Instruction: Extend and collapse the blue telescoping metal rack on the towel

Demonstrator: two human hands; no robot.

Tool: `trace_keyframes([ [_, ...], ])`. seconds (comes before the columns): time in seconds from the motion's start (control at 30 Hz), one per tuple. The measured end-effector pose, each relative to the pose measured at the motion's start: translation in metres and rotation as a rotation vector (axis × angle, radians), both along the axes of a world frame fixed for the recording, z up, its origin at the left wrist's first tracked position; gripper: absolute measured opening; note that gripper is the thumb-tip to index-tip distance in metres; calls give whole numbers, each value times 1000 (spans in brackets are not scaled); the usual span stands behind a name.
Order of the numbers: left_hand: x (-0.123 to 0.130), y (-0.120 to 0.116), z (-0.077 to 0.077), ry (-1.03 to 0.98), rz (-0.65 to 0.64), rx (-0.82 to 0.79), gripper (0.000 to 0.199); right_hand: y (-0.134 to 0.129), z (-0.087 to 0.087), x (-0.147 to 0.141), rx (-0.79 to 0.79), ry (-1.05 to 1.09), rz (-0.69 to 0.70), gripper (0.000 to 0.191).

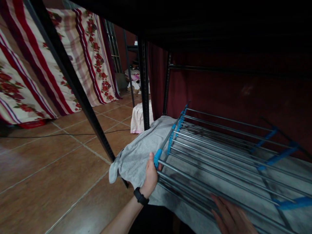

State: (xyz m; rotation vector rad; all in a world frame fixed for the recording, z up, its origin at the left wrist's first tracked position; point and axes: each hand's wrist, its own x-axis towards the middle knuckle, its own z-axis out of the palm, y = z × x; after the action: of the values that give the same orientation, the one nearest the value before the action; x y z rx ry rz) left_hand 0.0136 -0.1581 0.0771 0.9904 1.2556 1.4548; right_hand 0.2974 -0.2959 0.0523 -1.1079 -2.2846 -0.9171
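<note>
A rack of thin metal tubes with blue plastic joints (195, 177) lies on a grey cloth (138, 159) under the dark shelf. My left hand (151, 174) is closed around the rack's near left corner, its thumb up against the blue joint. A black band circles that wrist. At the lower right, my right hand (230, 214) is beside the front tubes with its fingers stretched out; whether they press on the metal I cannot tell. Part of that hand is cut off by the bottom edge. The rack's far right end looks blurred.
Black metal posts (143, 81) of the shelf frame stand at the left. A dark red wall (231, 97) closes the back. Beyond the tiled floor (73, 156) hangs a floral striped curtain (80, 58). A cable (73, 134) crosses the tiles.
</note>
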Motion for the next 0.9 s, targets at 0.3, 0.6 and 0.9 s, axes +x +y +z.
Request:
trace_keyframes([
  [0.3, -5, 1, -3, 25, -8, 101, 66, 57, 31, -170, -455, 262, -142, 45],
  [0.6, -12, 19, -14, -118, -179, 93, 69, 85, 52, -186, -661, 143, -182, 40],
  [0.9, -16, 21, -17, -217, -176, -8, 61, 86, 57, -182, -711, 148, -160, 43],
])
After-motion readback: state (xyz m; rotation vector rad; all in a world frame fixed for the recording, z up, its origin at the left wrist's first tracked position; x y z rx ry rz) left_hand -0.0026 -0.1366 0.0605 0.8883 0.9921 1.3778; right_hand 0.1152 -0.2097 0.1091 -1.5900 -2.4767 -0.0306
